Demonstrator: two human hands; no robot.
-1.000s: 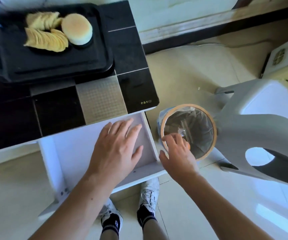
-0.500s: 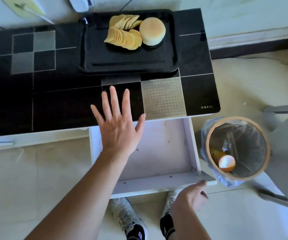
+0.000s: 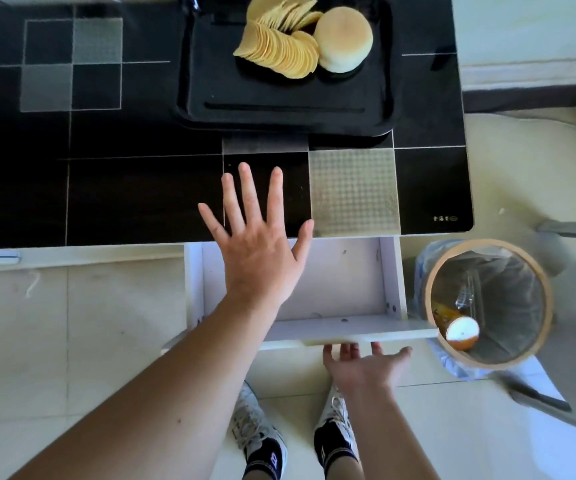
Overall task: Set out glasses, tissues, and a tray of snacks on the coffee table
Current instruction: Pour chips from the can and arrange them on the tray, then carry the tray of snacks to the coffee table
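Fingers of the left hand [image 3: 262,251] spread flat and loose over the shiny black glass coffee table [image 3: 134,188]. Right hand [image 3: 366,367] fingers reach straight under the white wooden drawer [image 3: 348,336]. Farther back, the smooth black rectangular tray [image 3: 279,98] holds thin wavy yellow chips [image 3: 279,46] and 1 round pale bun [image 3: 343,38].

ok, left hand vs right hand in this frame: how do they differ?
The left hand is spread flat, reaching over the open drawer toward the table. The right hand is lower, at the drawer's front edge, its fingers partly hidden beneath it. Both hold nothing visible.
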